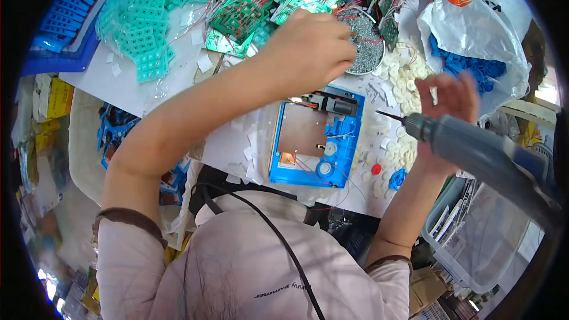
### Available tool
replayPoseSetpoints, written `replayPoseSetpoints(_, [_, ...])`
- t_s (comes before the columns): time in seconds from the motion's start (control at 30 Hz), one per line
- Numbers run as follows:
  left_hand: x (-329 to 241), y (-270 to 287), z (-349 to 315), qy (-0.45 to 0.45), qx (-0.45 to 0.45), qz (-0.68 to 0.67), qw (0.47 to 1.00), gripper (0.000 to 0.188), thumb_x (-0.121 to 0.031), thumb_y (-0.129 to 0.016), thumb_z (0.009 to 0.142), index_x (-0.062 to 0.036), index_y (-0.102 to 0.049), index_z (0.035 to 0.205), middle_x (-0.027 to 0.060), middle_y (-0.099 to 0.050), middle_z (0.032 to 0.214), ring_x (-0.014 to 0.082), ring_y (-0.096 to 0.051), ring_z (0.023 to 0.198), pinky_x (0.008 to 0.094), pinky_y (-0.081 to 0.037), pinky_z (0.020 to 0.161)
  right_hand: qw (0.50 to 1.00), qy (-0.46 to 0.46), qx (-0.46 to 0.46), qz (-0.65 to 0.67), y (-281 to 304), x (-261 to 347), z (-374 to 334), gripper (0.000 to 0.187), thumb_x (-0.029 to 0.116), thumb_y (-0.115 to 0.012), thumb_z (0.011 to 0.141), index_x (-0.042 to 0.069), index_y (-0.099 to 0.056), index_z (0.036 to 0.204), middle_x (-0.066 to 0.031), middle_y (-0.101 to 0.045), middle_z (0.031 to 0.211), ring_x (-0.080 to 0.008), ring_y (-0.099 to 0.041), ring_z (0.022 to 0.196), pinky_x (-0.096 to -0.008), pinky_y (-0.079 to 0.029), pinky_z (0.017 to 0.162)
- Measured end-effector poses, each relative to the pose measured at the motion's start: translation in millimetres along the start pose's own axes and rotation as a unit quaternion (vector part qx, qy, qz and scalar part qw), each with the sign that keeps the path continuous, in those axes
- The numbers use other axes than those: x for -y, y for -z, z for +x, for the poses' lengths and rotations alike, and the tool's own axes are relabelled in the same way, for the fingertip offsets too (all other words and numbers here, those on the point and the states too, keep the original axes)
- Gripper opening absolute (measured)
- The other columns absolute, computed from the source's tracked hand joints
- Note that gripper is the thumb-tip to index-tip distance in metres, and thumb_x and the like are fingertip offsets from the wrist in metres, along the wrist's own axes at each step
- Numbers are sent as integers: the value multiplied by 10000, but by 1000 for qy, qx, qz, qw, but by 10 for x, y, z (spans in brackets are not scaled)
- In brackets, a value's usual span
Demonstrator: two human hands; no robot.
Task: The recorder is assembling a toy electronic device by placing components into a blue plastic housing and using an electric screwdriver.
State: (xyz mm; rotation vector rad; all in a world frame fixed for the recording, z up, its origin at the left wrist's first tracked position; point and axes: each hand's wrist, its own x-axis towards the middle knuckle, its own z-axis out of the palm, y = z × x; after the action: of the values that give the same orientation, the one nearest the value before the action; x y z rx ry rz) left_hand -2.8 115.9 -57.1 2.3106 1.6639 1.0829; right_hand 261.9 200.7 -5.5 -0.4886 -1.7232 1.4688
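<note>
My left hand (314,47) reaches across the table with its fingers curled together beside a round dish of small silver screws (366,44). Whatever its fingertips may pinch is hidden. My right hand (448,98) is raised and blurred at the right, its fingers apart. A dark grey electric screwdriver (468,142) crosses in front of its wrist, the bit pointing left; no fingers wrap round the tool. Below my left hand lies an open blue plastic casing (275,176), with a black part, a brownish plate, small round parts and thin wires inside.
Green circuit boards (151,35) and tangled wires (255,9) cover the far side. Cream-coloured discs (409,80) lie scattered at the right, with a red disc (376,169) among them. A white plastic bag (474,18) holds blue parts; a bin (86,142) stands left.
</note>
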Motion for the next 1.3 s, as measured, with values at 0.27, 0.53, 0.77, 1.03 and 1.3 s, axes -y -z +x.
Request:
replayPoseSetpoints(0.27, [233,-706,588,-180,15,176,968,102,-248,-697,740,-154,-657,754,36,-636,942,219,-586,946,453,-412,872,988,103,58,97,-312,568,385,688,479,-821,822,62,-528,1285,-28,-577,812,-167,-530,702,-362,-429,654])
replayPoseSetpoints(0.53, [144,-447,664,-97,43,143,984,211,-329,-683,876,-134,-655,800,34,-623,882,226,-578,921,467,-376,910,994,75,-57,47,-254,467,297,359,-1,-777,814,19,-545,1087,-113,-658,871,-200,-659,770,-408,-567,833])
replayPoseSetpoints(0.77, [-693,73,-16,-101,53,-32,993,144,-249,-745,840,-137,-665,883,-8,-645,898,199,-601,924,466,-363,919,976,85,-54,194,-530,573,-157,338,115,-709,907,83,-447,1118,-63,-533,634,-190,-525,553,-397,-490,624])
replayPoseSetpoints(1.03, [-802,175,-396,5,27,-160,987,160,-123,-790,796,-131,-708,933,3,-721,923,203,-640,811,403,-352,853,979,53,29,197,-811,705,-228,327,169,-719,941,129,-441,1108,-40,-554,707,-178,-561,645,-397,-511,741])
replayPoseSetpoints(1.3, [-825,281,-357,10,36,-184,982,156,-105,-791,781,-131,-711,913,-1,-720,896,200,-634,796,407,-349,857,979,53,30,194,-854,729,-239,339,183,-727,940,140,-433,1105,-40,-548,692,-178,-554,633,-399,-513,734])
